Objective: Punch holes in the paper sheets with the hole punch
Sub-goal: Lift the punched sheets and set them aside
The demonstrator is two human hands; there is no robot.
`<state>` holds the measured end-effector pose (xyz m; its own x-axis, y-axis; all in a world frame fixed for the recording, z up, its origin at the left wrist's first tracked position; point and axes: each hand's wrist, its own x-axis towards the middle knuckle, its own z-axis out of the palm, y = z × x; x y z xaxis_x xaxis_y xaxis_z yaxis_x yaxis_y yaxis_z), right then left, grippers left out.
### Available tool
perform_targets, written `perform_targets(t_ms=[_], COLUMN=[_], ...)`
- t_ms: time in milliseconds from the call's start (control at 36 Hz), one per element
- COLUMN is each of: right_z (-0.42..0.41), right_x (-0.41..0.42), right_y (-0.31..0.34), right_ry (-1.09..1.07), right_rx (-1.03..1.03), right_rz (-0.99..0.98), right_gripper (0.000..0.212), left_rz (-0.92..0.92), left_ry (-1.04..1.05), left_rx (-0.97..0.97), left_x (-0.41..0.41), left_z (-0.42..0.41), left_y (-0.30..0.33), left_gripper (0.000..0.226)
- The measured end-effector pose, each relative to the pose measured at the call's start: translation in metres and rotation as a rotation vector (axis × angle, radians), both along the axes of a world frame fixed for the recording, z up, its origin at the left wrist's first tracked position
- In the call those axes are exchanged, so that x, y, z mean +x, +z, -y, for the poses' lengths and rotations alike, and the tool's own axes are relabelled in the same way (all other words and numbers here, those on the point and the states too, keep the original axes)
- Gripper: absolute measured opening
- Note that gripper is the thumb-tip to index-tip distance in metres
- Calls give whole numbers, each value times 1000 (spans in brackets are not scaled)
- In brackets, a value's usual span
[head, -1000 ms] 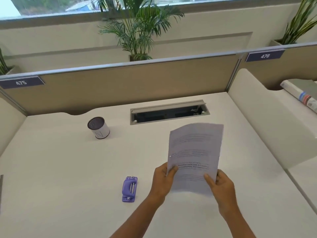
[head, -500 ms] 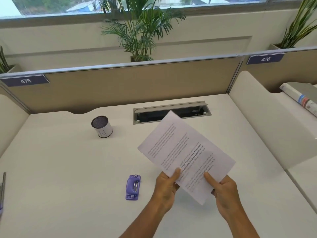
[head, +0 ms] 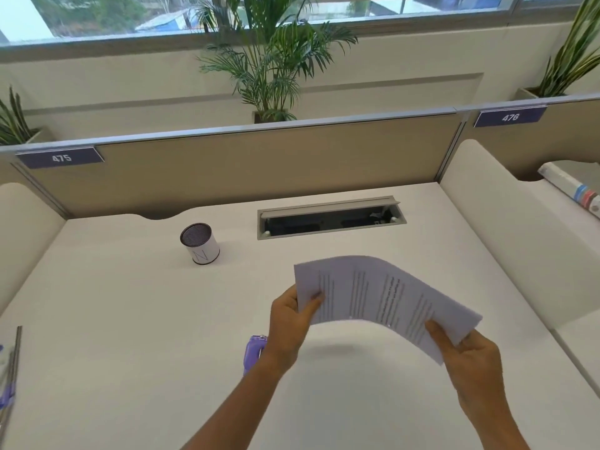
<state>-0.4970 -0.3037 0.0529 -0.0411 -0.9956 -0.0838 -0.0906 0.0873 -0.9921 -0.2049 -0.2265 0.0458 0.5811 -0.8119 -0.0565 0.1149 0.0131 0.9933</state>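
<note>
I hold a thin stack of printed paper sheets (head: pixel 380 293) above the white desk (head: pixel 130 319), turned sideways and bowed upward in the middle. My left hand (head: pixel 290 323) pinches the sheets' left end with the thumb on top. My right hand (head: pixel 467 358) grips their lower right corner. The purple hole punch (head: pixel 254 350) lies on the desk just under my left wrist, mostly hidden by it.
A small white cylinder with a dark mesh top (head: pixel 199 243) stands at the back left. An open cable tray (head: pixel 331 220) is set into the desk at the back. Purple-and-metal items (head: pixel 8 378) lie at the left edge. Partition walls surround the desk.
The sheets have turned from upright to lying sideways and now bow upward. My hands have spread apart, the left moving over the hole punch.
</note>
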Motion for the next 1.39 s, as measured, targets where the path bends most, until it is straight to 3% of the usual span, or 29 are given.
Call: perform_targets(t_ms=[83, 167, 222, 333, 444, 556, 722, 806, 972, 1139, 1389], right_z=[-14, -23, -27, -29, -32, -37, -39, -40, -43, -39, -15], right_x=[9, 16, 18, 16, 20, 21, 10, 3, -15, -29, -38], right_y=[-26, -56, -67, -60, -54, -67, -55, -52, -56, -66, -71], right_ry=[-49, -64, -71, -136, -108, -108, -153, -150, -208, -298, -431], right_rx=[17, 66, 100, 89, 60, 162, 238, 301, 406, 501, 510], right_rz=[-33, -125, -168, -152, -137, -158, -72, -14, 182, 313, 397], right_gripper=[6, 15, 21, 25, 19, 26, 16, 8, 25, 39, 40], left_rz=[55, 169, 234, 280, 303, 301, 342, 318, 197, -26, -35], left_ry=[44, -8, -16, 32, 29, -27, -9, 9, 7, -250, -445], left_rx=[11, 57, 89, 66, 80, 201, 243, 237, 353, 475, 483], left_x=[-20, -32, -35, -32, -29, -27, -12, -7, -16, -63, -145], left_z=[-3, -11, -14, -15, -13, -11, 3, 12, 27, 46, 84], left_y=[-11, -34, -44, -40, -43, -58, -55, -55, -59, -54, -50], left_gripper=[18, 48, 56, 38, 40, 43, 24, 28, 58, 93, 92])
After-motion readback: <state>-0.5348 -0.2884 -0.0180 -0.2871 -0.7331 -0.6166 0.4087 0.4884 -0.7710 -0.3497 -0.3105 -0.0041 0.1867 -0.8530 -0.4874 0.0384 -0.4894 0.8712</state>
